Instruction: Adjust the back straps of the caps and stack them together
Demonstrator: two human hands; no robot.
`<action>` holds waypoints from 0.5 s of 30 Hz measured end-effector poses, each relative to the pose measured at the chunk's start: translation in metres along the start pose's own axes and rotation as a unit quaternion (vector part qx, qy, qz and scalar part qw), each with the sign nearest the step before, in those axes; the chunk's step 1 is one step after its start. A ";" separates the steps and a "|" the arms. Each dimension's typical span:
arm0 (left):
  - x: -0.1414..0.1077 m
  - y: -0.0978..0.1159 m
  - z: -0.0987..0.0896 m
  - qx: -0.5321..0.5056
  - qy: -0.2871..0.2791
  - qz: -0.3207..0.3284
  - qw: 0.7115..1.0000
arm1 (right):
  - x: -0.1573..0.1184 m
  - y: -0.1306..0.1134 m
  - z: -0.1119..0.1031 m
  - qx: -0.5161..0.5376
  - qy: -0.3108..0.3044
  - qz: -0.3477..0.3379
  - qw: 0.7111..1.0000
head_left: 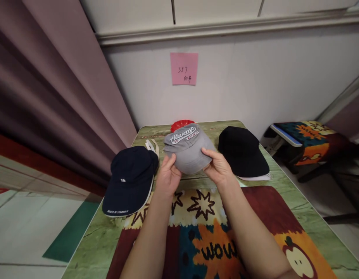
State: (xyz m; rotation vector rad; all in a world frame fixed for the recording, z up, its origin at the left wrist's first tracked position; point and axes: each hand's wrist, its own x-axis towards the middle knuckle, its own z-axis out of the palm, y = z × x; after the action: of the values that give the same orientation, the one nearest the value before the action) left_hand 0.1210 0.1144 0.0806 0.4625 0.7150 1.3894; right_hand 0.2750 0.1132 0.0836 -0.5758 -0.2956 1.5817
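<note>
A grey cap [192, 154] with white "Always" lettering is held up over the table, its brim tilted toward me. My left hand [169, 174] pinches the brim's left side, thumb on top. On the brim's right side, my right hand [218, 166] grips with its thumb above and fingers underneath. Left of my hands lies a navy cap [130, 178] with a small white logo and text along its brim. A black cap [242, 151] rests to the right, with something pale showing under its brim.
A red dish [182, 124] stands behind the grey cap, partly hidden. White straps [152, 146] lie beside the navy cap. A patterned mat [202, 240] covers the near part of the green wooden table [94, 252]. A pink note [184, 69] hangs on the wall; a purple curtain [66, 77] is at left.
</note>
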 end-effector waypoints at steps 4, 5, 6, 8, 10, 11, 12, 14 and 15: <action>-0.006 -0.002 -0.001 0.105 -0.050 -0.060 0.991 | -0.002 -0.014 0.002 0.036 0.017 -0.043 0.998; -0.008 -0.001 -0.001 0.131 -0.056 -0.068 0.988 | -0.002 -0.024 -0.002 0.047 0.017 -0.069 0.996; -0.009 0.000 -0.002 0.151 -0.062 -0.070 0.984 | -0.002 -0.035 -0.007 0.056 0.015 -0.099 0.993; -0.010 0.002 -0.002 0.178 -0.073 -0.071 0.979 | 0.001 -0.061 -0.025 0.061 0.020 -0.175 0.983; -0.011 0.004 -0.001 0.192 -0.081 -0.071 0.975 | 0.005 -0.085 -0.050 0.049 0.089 -0.239 0.966; -0.011 0.004 -0.001 0.198 -0.083 -0.070 0.974 | 0.008 -0.095 -0.064 0.037 0.150 -0.252 0.955; -0.011 0.005 -0.001 0.203 -0.083 -0.069 0.973 | 0.011 -0.102 -0.079 0.023 0.222 -0.257 0.940; -0.011 0.004 -0.001 0.209 -0.079 -0.065 0.973 | 0.019 -0.109 -0.107 -0.010 0.360 -0.269 0.893; -0.011 0.004 -0.001 0.211 -0.077 -0.064 0.972 | 0.023 -0.110 -0.120 -0.027 0.398 -0.265 0.878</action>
State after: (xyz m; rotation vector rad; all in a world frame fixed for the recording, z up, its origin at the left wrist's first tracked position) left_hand 0.1171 0.1039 0.0848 0.8348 0.8986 1.0657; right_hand 0.4310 0.1291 0.0356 -1.0352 0.1301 0.7151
